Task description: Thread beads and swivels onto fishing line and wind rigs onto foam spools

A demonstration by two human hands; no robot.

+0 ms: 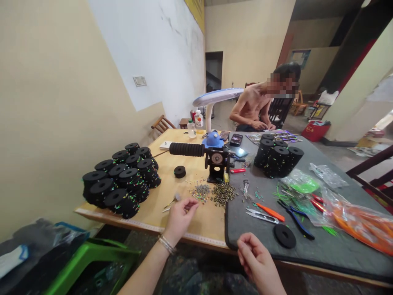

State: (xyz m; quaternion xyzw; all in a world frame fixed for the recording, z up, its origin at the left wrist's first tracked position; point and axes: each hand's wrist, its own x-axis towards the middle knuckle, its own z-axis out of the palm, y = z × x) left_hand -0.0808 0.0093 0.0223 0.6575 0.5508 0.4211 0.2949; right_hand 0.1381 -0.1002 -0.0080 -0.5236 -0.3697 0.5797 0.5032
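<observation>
Our L hand (179, 219), metal bangles on the wrist, sits at 12 o'clock over the light wooden work table (159, 217), its fingertips (190, 205) pinched narrow; whether anything tiny sits btw them we can't tell at this res. Our R hand (253, 256) is at 1 o'clock, just off the table edge, fingers loosely curled, nothing visible in them. Nearest the L hand are a loose heap of tiny multicoloured beads (199, 191), a heap of short brass-coloured tubes (223, 193), and a slim metal hand tool (170, 203) just beside it. Nearest the R hand: a flat round black foam ring (284, 236) on a dark grey rubber mat (337, 250), near orange-handled steel snips (264, 215) and blue-handled pliers (296, 219). We judge the beads and tubes light, hard and prone to rolling: best pinched singly w/ fingertips, not scooped. The foam ring should be light and soft, easy to take by its outer rim. At 10 o'clock stand stacked black foam spools (121, 180); at 12, a hand-crank winder w/ a ribbed black foam grip (216, 157); at 1, a bare-chested co-worker (253, 108) across the table.
</observation>
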